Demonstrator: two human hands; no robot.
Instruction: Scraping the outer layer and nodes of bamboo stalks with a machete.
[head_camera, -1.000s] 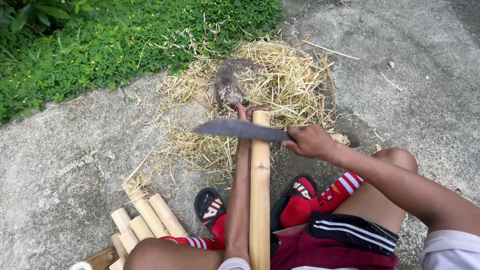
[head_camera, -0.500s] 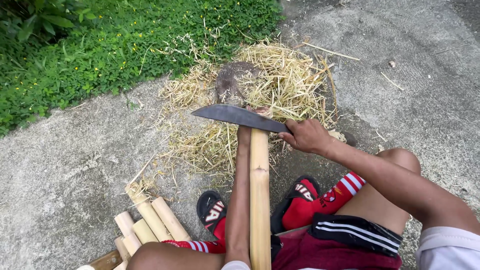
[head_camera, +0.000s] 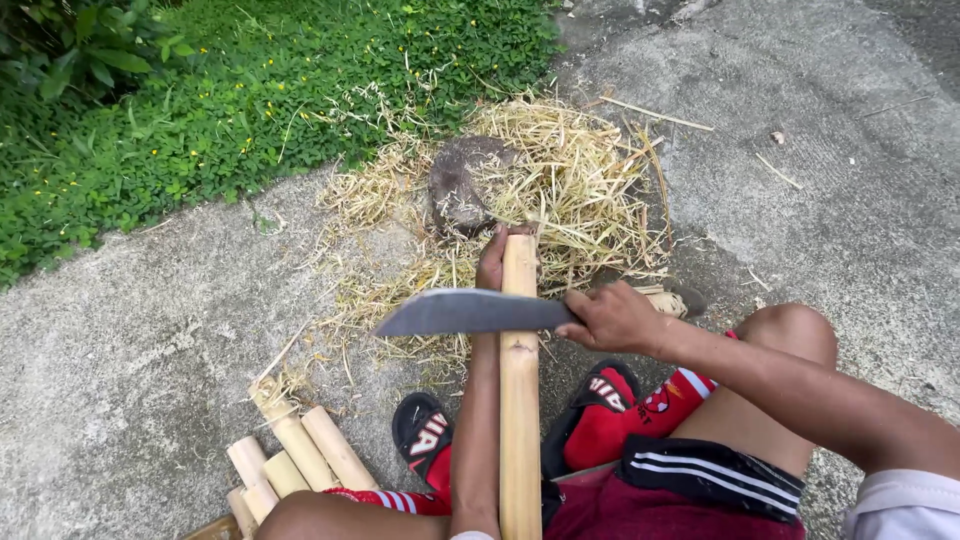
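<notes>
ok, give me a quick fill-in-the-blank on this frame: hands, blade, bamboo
1. The right hand grips a broad grey ____ by its handle.
2. The left hand steadies the far end of a long tan ____ pole.
3. The blade lies ____ the pole.
4. Short cut bamboo pieces lie on the ____ side.

Missing: knife; bamboo; across; left

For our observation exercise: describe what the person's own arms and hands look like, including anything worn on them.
Both arms are bare from wrist to upper arm, with no gloves, watch or rings visible. The right hand and left hand are uncovered. A pale grey short sleeve edges the right shoulder.
</notes>
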